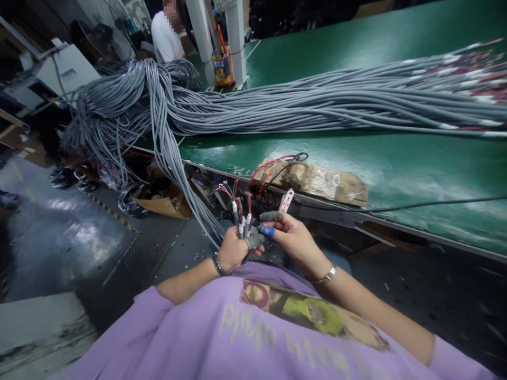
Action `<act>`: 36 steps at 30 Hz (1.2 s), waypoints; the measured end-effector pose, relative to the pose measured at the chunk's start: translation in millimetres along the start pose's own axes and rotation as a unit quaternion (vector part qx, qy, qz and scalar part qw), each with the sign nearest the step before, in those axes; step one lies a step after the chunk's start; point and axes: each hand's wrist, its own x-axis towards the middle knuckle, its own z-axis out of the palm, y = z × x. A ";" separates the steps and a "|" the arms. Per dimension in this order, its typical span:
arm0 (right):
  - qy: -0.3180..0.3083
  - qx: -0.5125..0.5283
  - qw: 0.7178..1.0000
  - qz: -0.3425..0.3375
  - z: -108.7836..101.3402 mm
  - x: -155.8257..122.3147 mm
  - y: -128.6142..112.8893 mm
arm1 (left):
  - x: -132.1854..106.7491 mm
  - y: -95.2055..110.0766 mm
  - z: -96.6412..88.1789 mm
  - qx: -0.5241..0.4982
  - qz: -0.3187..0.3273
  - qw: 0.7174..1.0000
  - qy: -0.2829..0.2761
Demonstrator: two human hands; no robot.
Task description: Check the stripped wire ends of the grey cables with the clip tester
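My left hand point(237, 248) is closed around several grey cables point(242, 228). Their ends point up out of the fist, with white wrappings and fanned thin coloured wires point(229, 191). Close beside it, my right hand point(291, 235) is closed, its thumb and forefinger meeting near my left thumb. A pale pink, flat tool point(287, 200) with small holes sticks up from the right hand; its working end is hidden. Grey covers sit on some fingers, and a blue wrap is on one right-hand digit. Whatever lies between the fingertips is too small to make out.
A thick bundle of grey cables point(277, 108) lies along the green table point(415, 174) and hangs over its left end. A taped cardboard piece point(328, 182) with red and black leads is at the near edge. Below stands a cardboard box point(170, 203). A person point(167, 37) is farther back.
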 end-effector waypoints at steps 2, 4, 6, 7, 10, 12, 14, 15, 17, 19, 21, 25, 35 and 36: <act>0.018 0.009 1.000 -0.004 0.8 -0.4 0.8 | -0.3 -0.8 0.4 -0.008 0.006 1.000 0.009; 0.034 0.021 0.999 0.001 3.0 -0.7 1.2 | 0.0 -2.0 0.9 -0.013 0.014 1.000 0.021; 0.045 0.039 0.998 0.012 5.6 -1.0 2.1 | 0.4 -3.2 1.1 -0.013 0.019 0.999 0.027; 0.046 0.051 0.997 0.019 6.6 -1.1 2.8 | 0.5 -3.3 1.2 -0.011 0.021 0.999 0.026; 0.029 0.075 0.996 0.036 6.0 -0.5 5.7 | -0.4 -0.8 1.1 -0.004 0.015 1.000 0.020; 0.011 0.076 0.996 0.034 1.6 0.7 6.4 | -1.6 2.7 0.5 -0.003 0.001 1.000 0.018; -0.011 0.068 0.997 0.030 -4.7 2.6 4.5 | -2.7 6.0 -0.9 0.000 -0.016 1.000 0.010; -0.025 0.060 0.997 0.029 -7.9 3.7 2.5 | -2.9 7.0 -1.9 0.002 -0.024 1.000 0.002; -0.058 0.030 0.998 0.024 -13.0 5.7 -3.2 | -2.6 7.8 -4.1 0.009 -0.032 0.999 -0.018; -0.089 -0.010 0.996 0.016 -15.4 7.7 -9.5 | -1.8 7.3 -6.0 0.018 -0.037 0.998 -0.041; -0.114 -0.046 0.992 0.009 -15.3 9.6 -14.9 | -0.9 6.6 -7.0 0.027 -0.043 0.997 -0.057; -0.149 -0.096 0.984 -0.004 -12.4 12.9 -20.0 | -0.2 7.2 -6.9 0.051 -0.061 0.994 -0.075; -0.145 -0.126 0.981 0.000 -5.8 15.0 -13.2 | -1.2 12.0 -5.0 0.079 -0.080 0.988 -0.104; -0.137 -0.118 0.984 0.000 -7.2 15.9 -9.4 | -1.1 12.3 -5.0 0.082 -0.079 0.988 -0.106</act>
